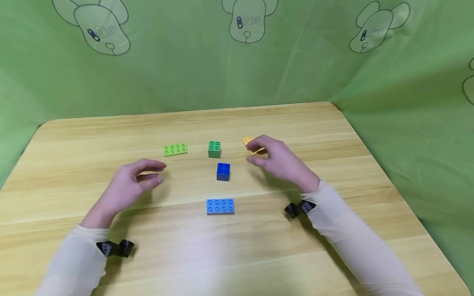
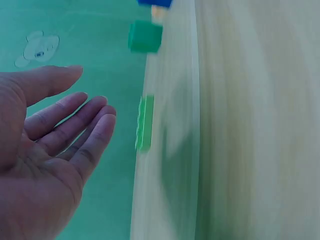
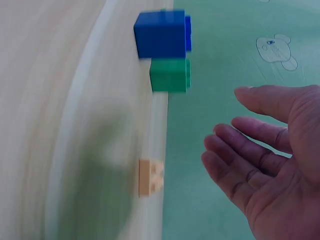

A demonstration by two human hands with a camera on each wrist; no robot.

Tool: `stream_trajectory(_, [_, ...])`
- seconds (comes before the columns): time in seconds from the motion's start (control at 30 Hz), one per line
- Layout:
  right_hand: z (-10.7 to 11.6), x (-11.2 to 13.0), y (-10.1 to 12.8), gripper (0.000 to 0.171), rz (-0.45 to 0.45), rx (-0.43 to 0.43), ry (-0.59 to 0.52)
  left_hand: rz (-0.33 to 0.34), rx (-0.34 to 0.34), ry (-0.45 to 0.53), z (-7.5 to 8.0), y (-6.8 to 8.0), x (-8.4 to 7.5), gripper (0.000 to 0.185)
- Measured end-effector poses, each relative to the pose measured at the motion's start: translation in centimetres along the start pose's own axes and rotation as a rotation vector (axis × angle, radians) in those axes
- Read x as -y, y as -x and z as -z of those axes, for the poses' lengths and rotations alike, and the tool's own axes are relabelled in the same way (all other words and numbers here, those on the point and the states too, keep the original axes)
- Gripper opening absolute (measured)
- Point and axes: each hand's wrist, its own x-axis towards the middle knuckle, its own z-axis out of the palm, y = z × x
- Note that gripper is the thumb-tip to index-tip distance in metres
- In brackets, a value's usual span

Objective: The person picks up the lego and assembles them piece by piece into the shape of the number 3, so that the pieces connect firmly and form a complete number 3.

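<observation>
My left hand hovers over the table with loosely bent fingers and nothing in it, nearest to a flat lime-green building brick. Over on the right, my right hand is held above the table, fingers relaxed and empty. It partly covers an orange-yellow brick in the head view; the right wrist view shows that orange brick apart from the fingers. Between the hands stand a small green brick and a dark blue brick. Closer to me lies a longer light blue brick.
The bricks are spread singly on a light wooden table with rounded far corners. A green curtain printed with cartoon heads hangs behind the table and along its sides. Both sleeves carry a black wrist device.
</observation>
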Motion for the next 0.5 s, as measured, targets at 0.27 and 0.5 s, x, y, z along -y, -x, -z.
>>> stream_trajectory(0.27, [-1.1,0.6,-0.6,0.037,0.039,0.055,-0.082,-0.006,0.052,0.113,-1.8,-0.3,-0.6,0.038])
stream_trajectory(0.5, [-1.8,0.7,-1.0,0.041,0.034,0.078,-0.126,-0.025,0.076,0.131,-2.9,-0.8,-0.7,0.038])
